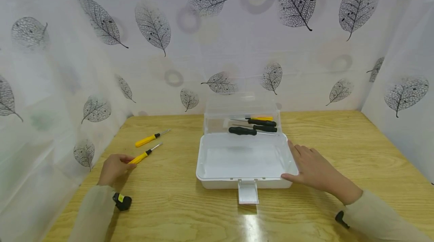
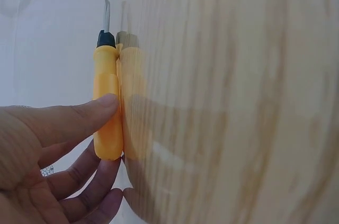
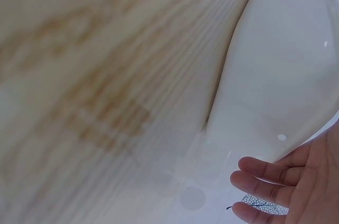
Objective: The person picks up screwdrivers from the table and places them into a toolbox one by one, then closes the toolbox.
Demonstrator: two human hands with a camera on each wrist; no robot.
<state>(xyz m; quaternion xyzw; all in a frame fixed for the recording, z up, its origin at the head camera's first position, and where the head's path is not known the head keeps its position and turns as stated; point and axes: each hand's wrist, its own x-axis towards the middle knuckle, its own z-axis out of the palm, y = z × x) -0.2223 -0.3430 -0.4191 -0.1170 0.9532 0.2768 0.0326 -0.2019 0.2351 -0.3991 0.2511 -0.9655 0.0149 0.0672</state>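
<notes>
My left hand [image 1: 115,167] pinches the handle of a yellow screwdriver [image 1: 139,158], its thumb laid on the handle in the left wrist view. That screwdriver is at the tabletop, its shaft pointing away to the right. Just beyond it lies a second yellow screwdriver [image 1: 145,141]. A white plastic toolbox [image 1: 244,155] stands with its lid raised at the middle of the table. My right hand [image 1: 313,170] rests against its right side, thumb at the front corner. In the right wrist view its fingers [image 3: 265,184] extend past the box wall, loosely bent.
Several screwdrivers, mostly with black handles [image 1: 242,131], lie in the clear lid [image 1: 211,125] behind the tray. At the box's front the white latch [image 1: 248,193] hangs down. A leaf-patterned curtain [image 1: 169,65] encloses the wooden table [image 1: 169,212] at the back and sides.
</notes>
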